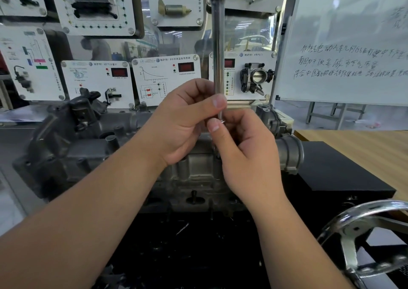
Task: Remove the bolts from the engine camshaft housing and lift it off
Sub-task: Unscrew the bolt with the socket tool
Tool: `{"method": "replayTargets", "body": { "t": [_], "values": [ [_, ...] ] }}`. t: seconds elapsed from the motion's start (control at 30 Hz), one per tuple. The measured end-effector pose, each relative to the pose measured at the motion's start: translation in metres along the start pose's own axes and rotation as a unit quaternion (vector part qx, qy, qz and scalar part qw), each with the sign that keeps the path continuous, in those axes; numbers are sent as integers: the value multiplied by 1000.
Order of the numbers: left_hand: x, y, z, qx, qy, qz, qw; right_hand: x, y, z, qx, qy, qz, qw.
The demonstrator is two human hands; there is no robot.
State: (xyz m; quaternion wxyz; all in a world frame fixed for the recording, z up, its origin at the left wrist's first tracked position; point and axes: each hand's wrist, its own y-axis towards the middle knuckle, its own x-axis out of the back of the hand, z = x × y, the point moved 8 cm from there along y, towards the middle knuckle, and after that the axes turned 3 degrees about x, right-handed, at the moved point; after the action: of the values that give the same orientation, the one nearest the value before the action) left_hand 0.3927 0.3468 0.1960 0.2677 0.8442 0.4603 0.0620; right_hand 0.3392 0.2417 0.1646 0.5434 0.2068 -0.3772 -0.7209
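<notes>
At nine o'clock the dark end of the engine (66, 138) runs toward the left edge of the view, with grey floor open beyond it. Behind it, display panels (97, 81) carry red digital readouts and Chinese headings too small to read; a VW roundel sits beside each heading.

At centre the camshaft housing (194, 174) lies across the top of the engine, still seated, its near edge over a dark tray of parts at six o'clock. Just above it the left hand (183, 123) curls its fingers and thumb round the lower end of a chrome extension bar (218, 46), which stands upright and runs out of view at twelve o'clock. The right hand (245, 147), touching the left, pinches the bar's tip with thumb and forefinger — what sits on that tip is hidden.

At two o'clock a throttle body (256, 77) is mounted on a panel. Right of it a whiteboard (344, 46) bears handwritten Chinese lines including "66". A wooden bench (364, 147) lies open at three o'clock — a chrome handwheel (362, 240) crowds five o'clock.
</notes>
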Motion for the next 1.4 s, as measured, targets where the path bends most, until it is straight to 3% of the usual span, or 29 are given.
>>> {"method": "replayTargets", "body": {
  "t": [0.27,0.43,0.57,0.73,1.03,1.27,1.4],
  "values": [
    [-4,-3,5,45,1,28,999,-2,0,2,4,-14,20,1000],
    [-4,-2,1,16,-19,31,999,-3,0,-3,-11,21,6,1000],
    [0,-1,1,2,-28,28,999,0,0,3,31,-42,-6,999],
    [-1,-1,4,22,4,37,999,-2,-1,0,9,-72,11,997],
    [-5,-2,1,2,-41,50,998,1,-2,4,30,-39,-21,999],
    [-4,-3,5,36,22,25,999,0,0,2,17,-39,-9,999],
    [-9,-3,2,26,2,35,999,-1,-1,-4,0,-20,-21,1000]
  ]
}}
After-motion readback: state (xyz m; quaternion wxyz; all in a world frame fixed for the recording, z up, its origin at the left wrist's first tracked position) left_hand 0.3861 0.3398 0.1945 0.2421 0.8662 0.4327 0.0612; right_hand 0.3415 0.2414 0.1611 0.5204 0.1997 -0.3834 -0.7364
